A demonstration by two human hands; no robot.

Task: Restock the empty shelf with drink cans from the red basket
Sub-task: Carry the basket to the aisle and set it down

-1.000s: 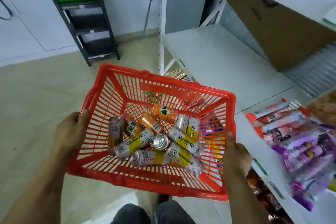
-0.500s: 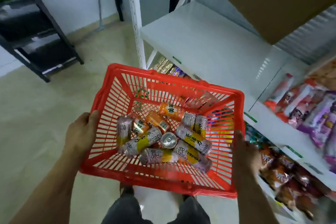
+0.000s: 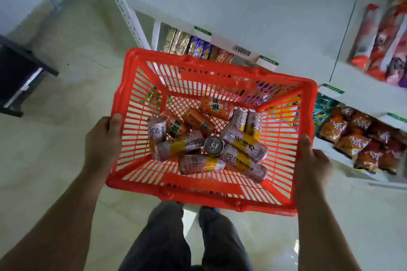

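Note:
I carry the red basket (image 3: 284, 121) in front of my legs, one hand on each side. My left hand (image 3: 102, 141) grips its left rim, thumb over the edge. My right hand (image 3: 312, 160) grips the right rim. Inside lie several drink cans: pinkish-silver ones with yellow bands (image 3: 179, 144) and orange ones (image 3: 217, 106), most on their sides, one upright with its top showing (image 3: 213, 145). The empty white shelf (image 3: 242, 2) lies just beyond the basket's far rim.
Snack bars (image 3: 198, 46) fill the shelf below the empty one. Long packets (image 3: 378, 39) lie on the shelf to the right, orange snack bags (image 3: 361, 138) below them. A white shelf post (image 3: 120, 0) stands at the left, a black rack (image 3: 19, 77) at far left.
The shelving has come nearer and my view has tipped further down. The basket now sits right before the empty shelf's front edge. Both hands keep their hold on the rims.

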